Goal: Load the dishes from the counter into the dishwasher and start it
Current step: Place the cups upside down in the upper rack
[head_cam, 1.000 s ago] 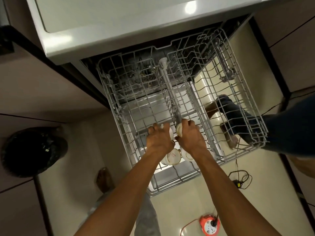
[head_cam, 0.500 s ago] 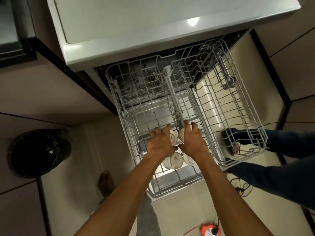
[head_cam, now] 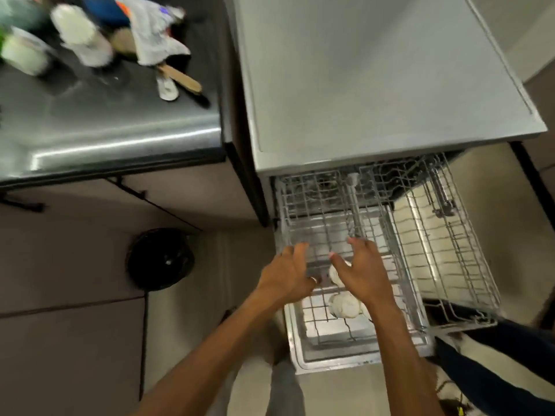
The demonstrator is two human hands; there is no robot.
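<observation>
The dishwasher's wire upper rack (head_cam: 444, 256) is pulled out under the steel counter top (head_cam: 375, 85). White cups (head_cam: 344, 306) sit upside down in the rack's near left part. My left hand (head_cam: 288, 274) and my right hand (head_cam: 363, 271) hover just above the cups with fingers spread and relaxed, holding nothing. Part of one cup (head_cam: 336, 273) shows between the two hands. On the dark counter (head_cam: 105, 124) at the upper left lie blurred dishes: white cups (head_cam: 75, 28), a cloth (head_cam: 156, 40), a wooden-handled utensil (head_cam: 180, 78).
A black round bin (head_cam: 160, 259) stands on the floor left of the dishwasher. Another person's dark-trousered leg (head_cam: 495, 358) is at the lower right, beside the rack's corner. The open dishwasher door (head_cam: 330, 361) lies below the rack.
Both hands have let go of the cups and lifted off them with fingers spread. The view has swung up and left, bringing the counter with dishes into sight.
</observation>
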